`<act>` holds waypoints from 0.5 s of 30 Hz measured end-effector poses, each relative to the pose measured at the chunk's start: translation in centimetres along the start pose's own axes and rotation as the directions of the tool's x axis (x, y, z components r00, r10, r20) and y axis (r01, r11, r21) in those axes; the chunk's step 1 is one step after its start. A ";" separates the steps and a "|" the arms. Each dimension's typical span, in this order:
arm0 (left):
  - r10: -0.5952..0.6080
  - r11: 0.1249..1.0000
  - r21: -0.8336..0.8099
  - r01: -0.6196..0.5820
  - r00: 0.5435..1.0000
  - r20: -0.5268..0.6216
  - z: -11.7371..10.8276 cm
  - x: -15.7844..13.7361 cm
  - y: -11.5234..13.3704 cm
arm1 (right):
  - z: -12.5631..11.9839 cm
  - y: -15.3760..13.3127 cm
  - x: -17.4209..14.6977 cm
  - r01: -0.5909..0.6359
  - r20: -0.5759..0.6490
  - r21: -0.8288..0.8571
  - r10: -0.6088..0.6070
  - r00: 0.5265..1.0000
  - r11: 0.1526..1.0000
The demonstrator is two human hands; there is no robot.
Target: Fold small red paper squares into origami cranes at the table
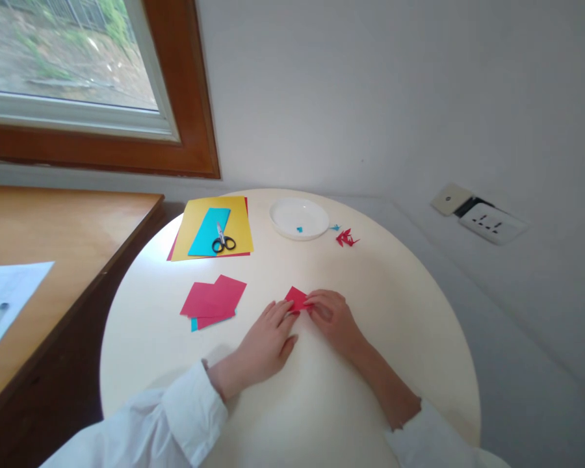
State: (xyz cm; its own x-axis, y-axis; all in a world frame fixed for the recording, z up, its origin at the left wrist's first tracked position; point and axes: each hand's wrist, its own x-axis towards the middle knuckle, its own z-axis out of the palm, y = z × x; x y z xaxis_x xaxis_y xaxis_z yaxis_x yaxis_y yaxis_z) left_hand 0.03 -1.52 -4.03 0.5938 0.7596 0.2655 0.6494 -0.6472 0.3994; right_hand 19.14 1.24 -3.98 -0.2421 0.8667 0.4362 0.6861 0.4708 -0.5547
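A small folded piece of red paper (296, 298) lies on the round white table (322, 416), between my two hands. My left hand (268, 341) rests over its left and lower edge with fingers stretched out flat. At its right corner, my right hand (335, 320) pinches the paper between thumb and fingertips. The fingers cover part of the lower edge. To the left lies a loose stack of red paper squares (213, 300), with a bit of blue paper (194, 324) showing beneath it.
Scissors with black handles (223, 244) rest on blue paper (206, 231) over yellow sheets (192, 221). A white dish (299, 219) stands at the back, beside folded red paper pieces (347, 238) and a small blue one (336, 227). A wooden desk (78, 227) is left; a wall socket (490, 223) is right.
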 end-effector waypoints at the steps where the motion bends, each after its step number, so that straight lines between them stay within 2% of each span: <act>1: -0.007 1.000 -0.019 0.007 1.000 -0.005 -0.1 0.0 0.0 | 0.0 -0.1 0.0 -0.004 -0.006 0.008 0.004 1.000 1.000; 5: -0.026 0.997 -0.075 0.025 1.000 -0.009 -0.6 0.3 0.2 | -0.1 -0.2 0.2 -0.059 0.019 0.038 0.059 0.998 0.997; 10: -0.005 0.996 -0.089 0.004 1.000 -0.004 -0.8 0.4 0.3 | -0.1 -0.1 0.4 -0.098 0.060 0.000 0.098 0.993 0.995; 15: -0.002 0.996 -0.084 0.001 1.000 -0.023 -0.5 0.4 0.4 | 0.0 0.0 0.5 -0.106 0.034 0.010 0.106 0.994 0.994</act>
State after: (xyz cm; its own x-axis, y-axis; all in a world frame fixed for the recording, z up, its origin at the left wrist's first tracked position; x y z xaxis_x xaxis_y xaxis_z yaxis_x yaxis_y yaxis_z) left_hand 0.31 -1.44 -3.31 0.5813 0.7624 0.2842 0.6073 -0.6390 0.4721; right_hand 18.97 1.67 -3.78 -0.1912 0.9168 0.3505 0.7009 0.3775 -0.6051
